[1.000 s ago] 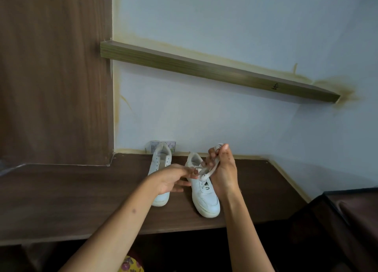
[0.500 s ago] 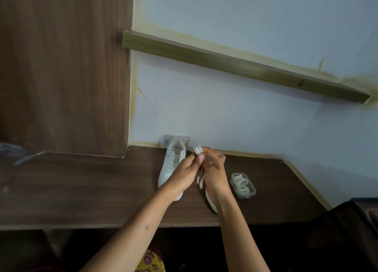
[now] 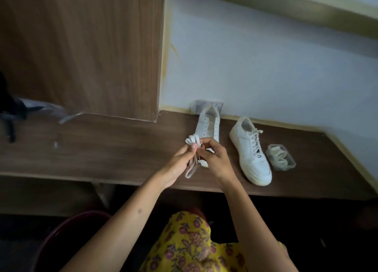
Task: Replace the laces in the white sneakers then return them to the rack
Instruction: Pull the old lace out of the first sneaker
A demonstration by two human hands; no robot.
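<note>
Two white sneakers stand on a dark wooden shelf (image 3: 102, 149). The left sneaker (image 3: 207, 124) has empty eyelets, and its toe is hidden behind my hands. The right sneaker (image 3: 250, 151) is laced. My left hand (image 3: 180, 161) and my right hand (image 3: 214, 157) together pinch a folded bundle of white lace (image 3: 192, 141) just above the shelf, in front of the left sneaker. A clear packet with a coiled lace (image 3: 280, 157) lies to the right of the laced sneaker.
A wooden panel (image 3: 81, 47) rises at the back left and a pale wall (image 3: 266, 67) behind the shoes. A wall socket (image 3: 197, 106) sits behind the left sneaker. A dark object (image 3: 10, 112) is at the far left. A dark red tub (image 3: 67, 237) stands below the shelf.
My hands have come down and left from over the laced sneaker, bringing the lace bundle with them. That sneaker and the packet now show in full. The view has tilted downward.
</note>
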